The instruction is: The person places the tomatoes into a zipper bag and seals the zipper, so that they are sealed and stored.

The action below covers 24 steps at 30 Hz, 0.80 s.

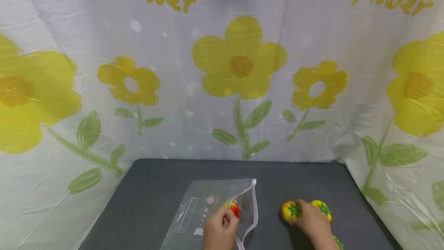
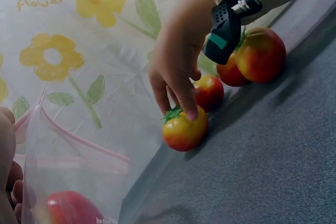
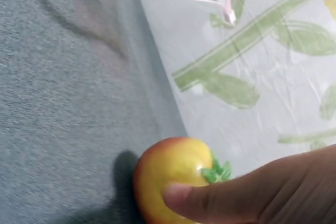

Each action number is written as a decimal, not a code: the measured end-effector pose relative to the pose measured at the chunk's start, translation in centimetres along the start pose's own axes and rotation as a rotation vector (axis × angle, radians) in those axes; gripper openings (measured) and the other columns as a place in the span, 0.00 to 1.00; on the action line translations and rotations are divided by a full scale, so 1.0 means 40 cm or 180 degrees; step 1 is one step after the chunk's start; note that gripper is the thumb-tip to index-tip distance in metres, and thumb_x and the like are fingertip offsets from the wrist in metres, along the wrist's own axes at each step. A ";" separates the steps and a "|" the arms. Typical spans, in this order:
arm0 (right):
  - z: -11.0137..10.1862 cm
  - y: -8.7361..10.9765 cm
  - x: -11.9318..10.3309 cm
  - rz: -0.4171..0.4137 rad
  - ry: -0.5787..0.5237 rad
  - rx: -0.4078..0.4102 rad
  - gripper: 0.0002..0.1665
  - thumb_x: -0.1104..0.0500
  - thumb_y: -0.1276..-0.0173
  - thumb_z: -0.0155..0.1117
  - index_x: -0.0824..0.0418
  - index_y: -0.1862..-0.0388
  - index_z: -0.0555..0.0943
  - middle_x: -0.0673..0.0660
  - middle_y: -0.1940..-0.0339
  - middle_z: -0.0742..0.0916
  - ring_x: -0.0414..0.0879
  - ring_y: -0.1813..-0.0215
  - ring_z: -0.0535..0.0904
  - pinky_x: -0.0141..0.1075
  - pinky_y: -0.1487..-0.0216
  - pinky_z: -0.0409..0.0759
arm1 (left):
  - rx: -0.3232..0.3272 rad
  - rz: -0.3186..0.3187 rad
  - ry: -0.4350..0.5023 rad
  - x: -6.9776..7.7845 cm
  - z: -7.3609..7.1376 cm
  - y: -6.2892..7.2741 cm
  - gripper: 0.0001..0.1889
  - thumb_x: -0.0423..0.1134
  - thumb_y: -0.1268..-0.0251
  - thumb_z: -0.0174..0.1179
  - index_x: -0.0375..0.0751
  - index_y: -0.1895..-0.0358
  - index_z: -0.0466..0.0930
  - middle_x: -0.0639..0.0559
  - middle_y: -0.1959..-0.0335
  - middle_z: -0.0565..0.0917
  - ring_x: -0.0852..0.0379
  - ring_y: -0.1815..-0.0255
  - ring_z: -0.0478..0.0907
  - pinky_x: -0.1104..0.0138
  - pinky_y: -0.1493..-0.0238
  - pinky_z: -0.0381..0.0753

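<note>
My left hand point(image 1: 221, 228) pinches the open edge of a clear zip bag point(image 1: 192, 201) with a white slider. A red and yellow tomato point(image 1: 235, 210) shows behind its fingertips; the left wrist view has this red tomato point(image 2: 73, 208) inside the bag. Over to the right, my right hand point(image 1: 313, 221) grips a yellow-red tomato point(image 1: 288, 212) with a green leafy top, which touches the table. Its thumb point(image 3: 181, 195) presses the tomato's side, and its fingers reach over the top in the left wrist view. Beside that hand sits another tomato point(image 1: 322, 208).
The dark grey table point(image 1: 156, 176) runs back to a curtain point(image 1: 187, 134) printed with yellow flowers. Part of one more tomato point(image 1: 338, 243) peeks out by the right wrist. A black wrist device point(image 2: 226, 30) is strapped over the right sleeve.
</note>
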State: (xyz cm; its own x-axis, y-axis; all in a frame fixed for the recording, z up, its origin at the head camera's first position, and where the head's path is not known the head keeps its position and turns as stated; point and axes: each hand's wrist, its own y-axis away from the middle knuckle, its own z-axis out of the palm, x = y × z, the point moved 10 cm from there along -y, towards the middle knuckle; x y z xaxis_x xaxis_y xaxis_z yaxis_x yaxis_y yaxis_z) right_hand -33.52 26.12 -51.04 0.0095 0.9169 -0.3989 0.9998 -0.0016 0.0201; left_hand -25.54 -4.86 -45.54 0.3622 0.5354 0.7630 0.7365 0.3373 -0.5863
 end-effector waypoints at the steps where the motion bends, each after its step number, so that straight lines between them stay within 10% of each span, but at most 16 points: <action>1: 0.002 0.000 0.000 -0.0018 0.0006 0.0017 0.38 0.54 0.55 0.86 0.68 0.45 0.82 0.68 0.55 0.87 0.62 0.57 0.84 0.58 0.58 0.80 | -0.0002 -0.0003 0.0004 0.000 0.001 -0.001 0.18 0.28 0.51 0.68 0.55 0.82 0.70 0.70 0.86 0.62 0.74 0.84 0.57 0.81 0.83 0.56; 13: -0.049 0.031 -0.035 0.0012 -0.0288 0.0229 0.41 0.43 0.50 0.83 0.64 0.44 0.80 0.58 0.53 0.88 0.51 0.59 0.83 0.52 0.57 0.81 | 0.0025 0.0044 0.0029 0.005 0.002 -0.001 0.18 0.28 0.52 0.67 0.55 0.82 0.69 0.72 0.86 0.61 0.74 0.84 0.57 0.80 0.83 0.57; 24: -0.111 0.092 -0.199 -0.0304 -0.0815 0.0376 0.36 0.43 0.46 0.82 0.56 0.42 0.84 0.49 0.52 0.85 0.42 0.66 0.74 0.37 0.66 0.74 | 0.0199 0.0209 0.0098 0.007 -0.004 0.005 0.20 0.26 0.60 0.67 0.55 0.84 0.67 0.74 0.86 0.59 0.80 0.85 0.54 0.82 0.85 0.54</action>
State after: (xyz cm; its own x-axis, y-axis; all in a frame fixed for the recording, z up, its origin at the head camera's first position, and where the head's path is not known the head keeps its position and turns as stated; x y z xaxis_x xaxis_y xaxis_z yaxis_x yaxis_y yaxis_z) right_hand -29.97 20.60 -43.74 -0.0954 0.7847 -0.6125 0.9914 0.0194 -0.1295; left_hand -25.22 -4.77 -45.40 0.4268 0.5342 0.7298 0.6739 0.3504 -0.6505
